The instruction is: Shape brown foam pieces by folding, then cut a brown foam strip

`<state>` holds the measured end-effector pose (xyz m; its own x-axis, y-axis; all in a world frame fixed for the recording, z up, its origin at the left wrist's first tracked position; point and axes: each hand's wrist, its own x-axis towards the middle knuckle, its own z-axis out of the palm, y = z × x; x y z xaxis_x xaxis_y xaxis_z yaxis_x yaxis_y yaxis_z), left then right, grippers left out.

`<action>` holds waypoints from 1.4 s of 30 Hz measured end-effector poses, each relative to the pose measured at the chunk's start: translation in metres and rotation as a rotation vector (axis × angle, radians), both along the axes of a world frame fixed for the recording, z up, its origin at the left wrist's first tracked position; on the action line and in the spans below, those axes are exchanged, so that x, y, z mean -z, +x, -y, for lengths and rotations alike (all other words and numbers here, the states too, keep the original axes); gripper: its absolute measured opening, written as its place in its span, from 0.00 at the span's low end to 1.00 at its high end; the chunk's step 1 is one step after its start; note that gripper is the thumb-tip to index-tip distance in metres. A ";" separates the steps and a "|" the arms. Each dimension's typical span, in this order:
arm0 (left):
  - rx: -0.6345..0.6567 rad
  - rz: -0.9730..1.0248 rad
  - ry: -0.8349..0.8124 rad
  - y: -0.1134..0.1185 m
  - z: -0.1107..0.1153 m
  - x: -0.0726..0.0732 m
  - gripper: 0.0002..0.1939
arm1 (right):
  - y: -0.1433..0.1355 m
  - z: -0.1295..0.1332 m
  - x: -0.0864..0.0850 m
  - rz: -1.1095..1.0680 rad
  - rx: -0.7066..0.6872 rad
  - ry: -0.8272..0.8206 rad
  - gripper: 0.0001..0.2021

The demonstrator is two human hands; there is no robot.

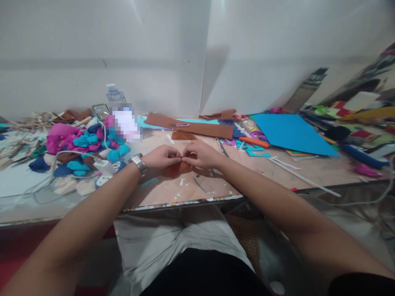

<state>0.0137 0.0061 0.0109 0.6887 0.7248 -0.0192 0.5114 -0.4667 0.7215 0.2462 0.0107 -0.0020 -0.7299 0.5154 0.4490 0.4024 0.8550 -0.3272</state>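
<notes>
Over the middle of the table, my left hand (163,157) and my right hand (200,155) meet fingertip to fingertip. Both pinch a small brown piece of thin material (180,168), whose lower part hangs below the fingers. Its exact kind is hard to make out. Just beyond my hands lies another brown scrap (183,135). Behind that, a long brown strip (200,128) lies across the table with a small pair of snips or clip-like tool (180,125) on top.
To the left are crumpled coloured bundles (78,142), a white charger plug (105,166) with its cable, and a bottle (115,94). Rightward lie an orange-handled cutter (254,142), a blue sheet (293,133) and a white strip (305,176). A pale wall (154,53) stands behind.
</notes>
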 end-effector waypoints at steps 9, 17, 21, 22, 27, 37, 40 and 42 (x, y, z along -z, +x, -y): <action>-0.028 0.073 -0.063 0.001 0.000 0.000 0.17 | -0.001 0.001 -0.002 -0.057 0.051 0.037 0.02; -0.002 0.075 -0.047 -0.002 -0.002 0.000 0.17 | -0.001 -0.001 0.002 -0.091 0.032 0.096 0.04; 0.014 0.049 -0.042 0.000 0.002 -0.003 0.21 | -0.001 0.001 0.001 -0.095 0.048 0.085 0.05; 0.012 0.031 -0.025 0.000 0.003 -0.004 0.23 | -0.001 0.001 0.000 -0.095 0.051 0.081 0.05; -0.015 -0.019 0.066 0.003 0.007 -0.006 0.23 | -0.002 0.004 -0.002 -0.101 0.069 0.066 0.05; -0.054 0.072 -0.064 0.002 0.003 -0.004 0.15 | -0.003 0.004 0.000 -0.087 0.100 0.124 0.05; -0.100 0.128 -0.128 0.001 0.001 -0.003 0.15 | -0.002 0.003 0.002 -0.092 0.078 0.158 0.06; -0.121 0.153 -0.128 0.001 0.001 -0.003 0.15 | -0.002 0.002 0.003 -0.097 0.075 0.176 0.07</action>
